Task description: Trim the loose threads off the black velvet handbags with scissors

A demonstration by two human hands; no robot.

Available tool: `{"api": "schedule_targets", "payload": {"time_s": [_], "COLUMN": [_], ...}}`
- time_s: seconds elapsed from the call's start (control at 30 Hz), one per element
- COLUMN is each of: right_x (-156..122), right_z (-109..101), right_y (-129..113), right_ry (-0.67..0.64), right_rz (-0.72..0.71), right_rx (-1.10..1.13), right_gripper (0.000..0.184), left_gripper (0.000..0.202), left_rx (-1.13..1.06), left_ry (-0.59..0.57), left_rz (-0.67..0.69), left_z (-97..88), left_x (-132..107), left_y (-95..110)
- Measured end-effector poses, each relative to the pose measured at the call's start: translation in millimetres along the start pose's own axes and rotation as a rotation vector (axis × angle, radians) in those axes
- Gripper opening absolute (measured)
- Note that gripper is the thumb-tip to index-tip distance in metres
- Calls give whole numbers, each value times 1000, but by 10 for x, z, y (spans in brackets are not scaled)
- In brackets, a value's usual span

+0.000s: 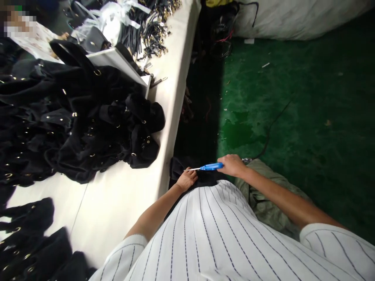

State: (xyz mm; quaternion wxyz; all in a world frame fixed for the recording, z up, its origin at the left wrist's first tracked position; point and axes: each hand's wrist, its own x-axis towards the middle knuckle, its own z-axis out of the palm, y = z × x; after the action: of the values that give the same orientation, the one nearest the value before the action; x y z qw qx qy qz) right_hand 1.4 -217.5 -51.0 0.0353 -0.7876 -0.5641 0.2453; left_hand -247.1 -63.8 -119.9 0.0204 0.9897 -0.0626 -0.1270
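Note:
My right hand is closed round the blue handle of a screwdriver, whose thin metal shaft points left. My left hand is at the shaft's tip, its fingers closed on a black fabric item by my lap, beside the table edge. Whatever small part lies under the tip is too small to make out. Much of the black item is dark and hidden behind my hands and my striped shirt.
A white-covered table on my left bears a heap of black fabric bags with gold-coloured rings. Farther back lie black straps with metal clips and a white box. Green floor spreads to the right, with a large pale sack behind.

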Motion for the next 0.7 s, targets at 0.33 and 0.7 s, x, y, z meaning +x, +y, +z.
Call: {"api": "schedule_targets", "payload": {"time_s": [0.33, 0.7], "right_x": [-11, -640], "right_z": [-8, 151], "right_y": [-23, 341], "right_ry": [-21, -102], "right_rz": [19, 197], "right_rx": [-50, -59], "right_gripper": [28, 24], "left_gripper": [27, 20], "left_rx": [108, -13], "left_ry": [40, 134], "left_rz": [22, -377], "left_z": [42, 369], "left_x": [124, -276], "left_y": [8, 63]}}
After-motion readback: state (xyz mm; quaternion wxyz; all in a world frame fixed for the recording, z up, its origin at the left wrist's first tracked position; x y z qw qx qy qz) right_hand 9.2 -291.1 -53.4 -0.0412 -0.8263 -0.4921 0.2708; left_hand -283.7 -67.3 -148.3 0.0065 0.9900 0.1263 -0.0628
